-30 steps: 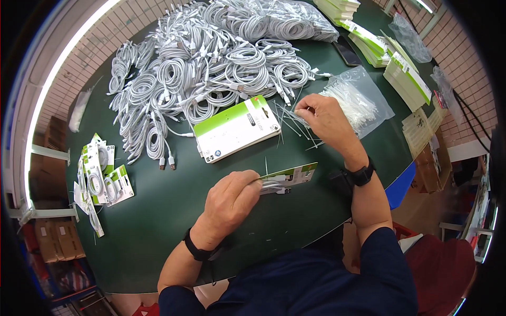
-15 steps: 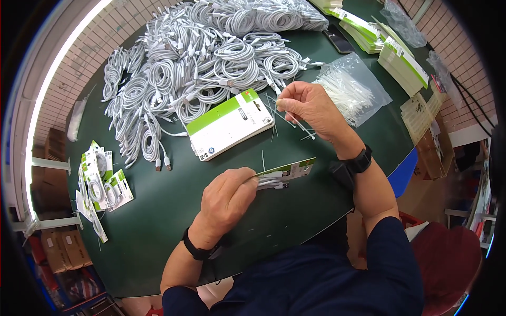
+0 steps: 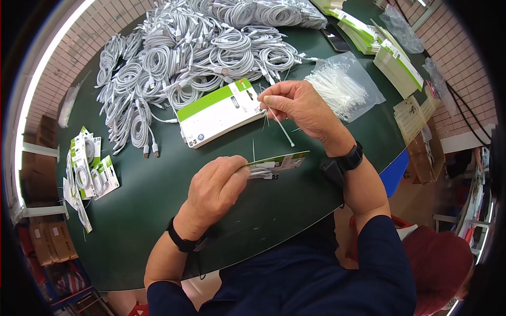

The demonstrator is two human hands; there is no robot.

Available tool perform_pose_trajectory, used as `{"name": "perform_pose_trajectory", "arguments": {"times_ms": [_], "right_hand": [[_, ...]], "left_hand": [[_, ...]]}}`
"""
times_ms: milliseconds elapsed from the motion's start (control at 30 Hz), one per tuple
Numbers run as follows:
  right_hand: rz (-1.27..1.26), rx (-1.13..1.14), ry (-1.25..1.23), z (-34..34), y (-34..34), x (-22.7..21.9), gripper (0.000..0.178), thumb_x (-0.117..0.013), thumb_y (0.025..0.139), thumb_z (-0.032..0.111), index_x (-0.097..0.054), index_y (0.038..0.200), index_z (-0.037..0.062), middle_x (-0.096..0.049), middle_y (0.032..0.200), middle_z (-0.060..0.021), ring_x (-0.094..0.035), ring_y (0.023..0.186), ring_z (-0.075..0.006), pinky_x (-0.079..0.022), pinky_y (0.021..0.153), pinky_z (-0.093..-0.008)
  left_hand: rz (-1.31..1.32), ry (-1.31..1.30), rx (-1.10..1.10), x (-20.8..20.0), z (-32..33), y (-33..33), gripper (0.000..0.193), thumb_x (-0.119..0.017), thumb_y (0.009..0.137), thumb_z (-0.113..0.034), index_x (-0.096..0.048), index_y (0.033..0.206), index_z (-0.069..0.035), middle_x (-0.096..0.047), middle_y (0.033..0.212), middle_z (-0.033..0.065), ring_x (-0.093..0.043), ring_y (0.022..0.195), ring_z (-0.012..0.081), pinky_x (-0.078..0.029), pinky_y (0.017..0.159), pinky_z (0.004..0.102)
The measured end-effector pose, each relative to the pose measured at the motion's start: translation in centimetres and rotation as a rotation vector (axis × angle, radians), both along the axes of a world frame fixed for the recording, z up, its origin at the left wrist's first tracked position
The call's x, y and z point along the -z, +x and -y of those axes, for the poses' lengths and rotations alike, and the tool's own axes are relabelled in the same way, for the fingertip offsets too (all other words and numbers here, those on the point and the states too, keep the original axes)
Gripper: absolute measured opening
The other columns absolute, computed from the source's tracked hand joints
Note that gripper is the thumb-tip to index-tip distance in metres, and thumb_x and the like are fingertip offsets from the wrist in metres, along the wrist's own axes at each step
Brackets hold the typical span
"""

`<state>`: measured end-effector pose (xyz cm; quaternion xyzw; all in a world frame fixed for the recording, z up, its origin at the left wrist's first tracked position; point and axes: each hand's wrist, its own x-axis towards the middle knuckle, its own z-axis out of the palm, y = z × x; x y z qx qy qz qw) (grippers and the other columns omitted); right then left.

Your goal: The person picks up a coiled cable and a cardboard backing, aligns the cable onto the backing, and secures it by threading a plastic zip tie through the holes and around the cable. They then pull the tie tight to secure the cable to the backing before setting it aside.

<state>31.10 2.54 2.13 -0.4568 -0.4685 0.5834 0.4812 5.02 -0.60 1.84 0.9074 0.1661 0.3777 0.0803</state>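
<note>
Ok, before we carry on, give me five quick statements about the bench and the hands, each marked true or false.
1. The left hand grips a printed card with a light grey cable. True.
2. The right hand is empty. False: it pinches a white zip tie.
3. The bag of zip ties lies left of the cable pile. False: it lies to the right.
4. A green-and-white card stack lies on the dark green table. True.
5. The carded cables stand in a neat row. False: they lie overlapping in a heap.
</note>
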Motion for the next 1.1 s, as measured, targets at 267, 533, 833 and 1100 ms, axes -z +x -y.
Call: {"name": "perform_pose_trajectory", "arguments": {"times_ms": [267,533,833,1100], "right_hand": [[0.089,0.007,0.03,1.1,-1.3,-0.8,0.02,-0.071,0.095,0.009,-0.072,0.11,-0.0038,-0.072,0.092,-0.0062,-0.064,0.072,-0.0073,-0.051,0.064,-0.02],[0.09,-0.174,0.017,1.5,-1.3,-1.0,0.017,-0.073,0.092,0.007,-0.072,0.105,-0.0034,-0.072,0.089,-0.007,-0.063,0.066,-0.0075,-0.051,0.057,-0.0205],[0.014,-0.165,-0.062,1.6,-1.7,-1.4,0.009,-0.073,0.091,0.006,-0.068,0.095,-0.0007,-0.073,0.085,-0.0086,-0.067,0.064,-0.0093,-0.05,0.055,-0.0193],[0.026,-0.303,-0.158,1.0,-2.1,-0.2,0.011,-0.073,0.091,0.009,-0.065,0.09,0.0004,-0.073,0.082,-0.0087,-0.067,0.062,-0.0091,-0.05,0.054,-0.0189]], "left_hand": [[-0.005,0.011,0.002,0.0,0.4,-0.2,0.026,-0.078,0.071,0.005,-0.065,0.092,0.001,-0.067,0.096,0.0121,-0.068,0.077,0.0272,-0.057,0.066,0.0347],[0.008,0.036,0.02,0.3,0.0,-0.1,0.025,-0.078,0.071,0.005,-0.065,0.093,0.001,-0.067,0.096,0.0122,-0.068,0.077,0.0273,-0.057,0.067,0.0348],[0.027,0.036,0.034,0.5,-0.2,0.0,0.026,-0.079,0.07,0.007,-0.066,0.093,0.001,-0.067,0.095,0.0127,-0.068,0.077,0.027,-0.057,0.066,0.0344],[0.006,0.016,0.015,0.2,-0.2,0.2,0.026,-0.079,0.069,0.007,-0.067,0.092,0.001,-0.067,0.094,0.0121,-0.068,0.077,0.0266,-0.056,0.064,0.0334]]}}
